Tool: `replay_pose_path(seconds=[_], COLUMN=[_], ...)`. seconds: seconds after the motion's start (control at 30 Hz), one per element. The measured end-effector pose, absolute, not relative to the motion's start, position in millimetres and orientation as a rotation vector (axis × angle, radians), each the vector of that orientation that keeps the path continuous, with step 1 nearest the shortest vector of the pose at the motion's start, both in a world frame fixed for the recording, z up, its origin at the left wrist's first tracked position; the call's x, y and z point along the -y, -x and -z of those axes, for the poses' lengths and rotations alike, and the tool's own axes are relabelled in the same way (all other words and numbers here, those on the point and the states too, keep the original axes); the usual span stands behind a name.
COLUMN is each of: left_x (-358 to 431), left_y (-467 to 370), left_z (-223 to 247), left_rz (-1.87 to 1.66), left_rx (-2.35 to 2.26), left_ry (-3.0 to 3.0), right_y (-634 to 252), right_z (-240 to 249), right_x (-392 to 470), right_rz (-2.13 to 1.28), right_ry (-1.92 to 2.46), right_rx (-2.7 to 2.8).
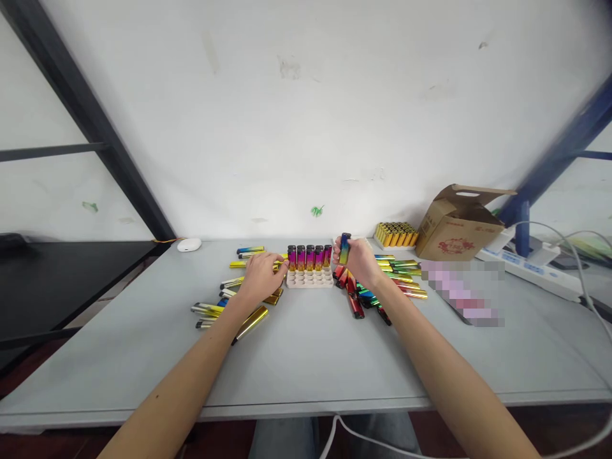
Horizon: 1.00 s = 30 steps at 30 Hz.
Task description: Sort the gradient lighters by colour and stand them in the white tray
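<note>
My right hand [359, 260] is closed around a blue-and-yellow lighter [345, 248], held upright above the right end of a white holed tray [310, 279]. A row of purple-and-yellow lighters [310, 258] stands in the back of this tray, and front holes show bare. My left hand [262, 275] reaches over loose gold and silver lighters [251, 324], its fingers loosely bent and apart, fingertips beside the tray's left edge. Whether they touch the leftmost standing lighter I cannot tell. Red, green and blue lighters [354, 299] lie in a heap under and beside my right hand.
At the back right, a second tray holds several gold lighters [396, 234] next to an open cardboard box [459, 226]. A white power strip [535, 271] with cables lies at the right. A white earbud case [189, 245] sits at the back left, below the wall [268, 127].
</note>
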<state>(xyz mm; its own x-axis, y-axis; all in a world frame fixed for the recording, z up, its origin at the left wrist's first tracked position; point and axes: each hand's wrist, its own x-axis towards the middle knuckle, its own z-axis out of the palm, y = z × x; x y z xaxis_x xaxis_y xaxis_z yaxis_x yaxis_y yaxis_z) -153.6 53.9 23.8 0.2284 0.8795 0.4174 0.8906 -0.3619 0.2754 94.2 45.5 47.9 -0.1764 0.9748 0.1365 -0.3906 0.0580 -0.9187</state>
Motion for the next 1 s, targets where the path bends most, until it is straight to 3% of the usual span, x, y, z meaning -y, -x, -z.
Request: replay_pose_path(seconds=[0.37, 0.77, 1.0], left_x=[-50.6, -48.0, -47.2], left_y=[152.2, 150.6, 149.8], left_z=[-27.0, -28.6, -28.6], left_rz=[0.836, 0.835, 0.855], left_rx=[1.745, 1.744, 1.735], left_ry=[2.447, 2.458, 2.465], right_y=[-108.7, -98.0, -108.9], right_z=[-40.0, -37.9, -39.4], right_x=[-52.9, -50.5, -52.8], right_rz=[-0.977, -1.245, -1.005], right_ry=[0.987, 0.863, 0.961], right_rx=[1.465, 1.238, 1.357])
